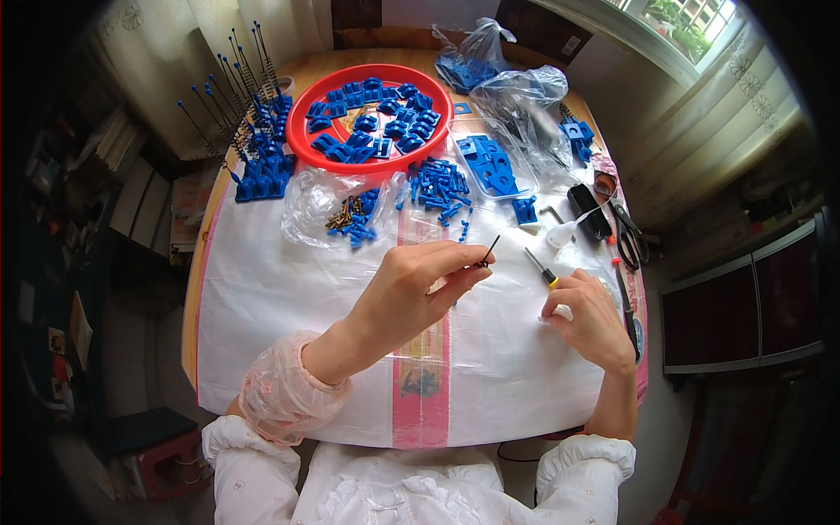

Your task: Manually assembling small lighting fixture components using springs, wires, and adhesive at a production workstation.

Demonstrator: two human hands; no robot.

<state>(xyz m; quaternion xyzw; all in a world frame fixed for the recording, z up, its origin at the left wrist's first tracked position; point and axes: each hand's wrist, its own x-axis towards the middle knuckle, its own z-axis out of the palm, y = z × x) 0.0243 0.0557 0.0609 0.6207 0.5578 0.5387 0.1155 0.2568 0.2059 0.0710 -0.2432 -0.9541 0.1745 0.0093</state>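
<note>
My left hand [418, 284] is raised over the middle of the table, thumb and fingertips pinched on a thin black rod [493, 250] whose tip points up and to the right. What sits at the rod's lower end is mostly hidden by the fingers. To the right, my right hand [595, 319] rests low with curled fingers over a small screwdriver [544, 269] with a yellow and black handle. Its blade points up and left; the rest of the handle is under the hand. A crumpled white piece [560, 313], maybe tissue, shows by the thumb.
Blue clips fill a red basin [292, 131]. Blue bases with upright springs [262, 179] stand far left. Plastic bags, one holding brass screws [350, 214], a pile of blue pegs [439, 188], a clear box [530, 182], a white squeeze bottle [563, 234] and scissors [632, 238] surround the hands.
</note>
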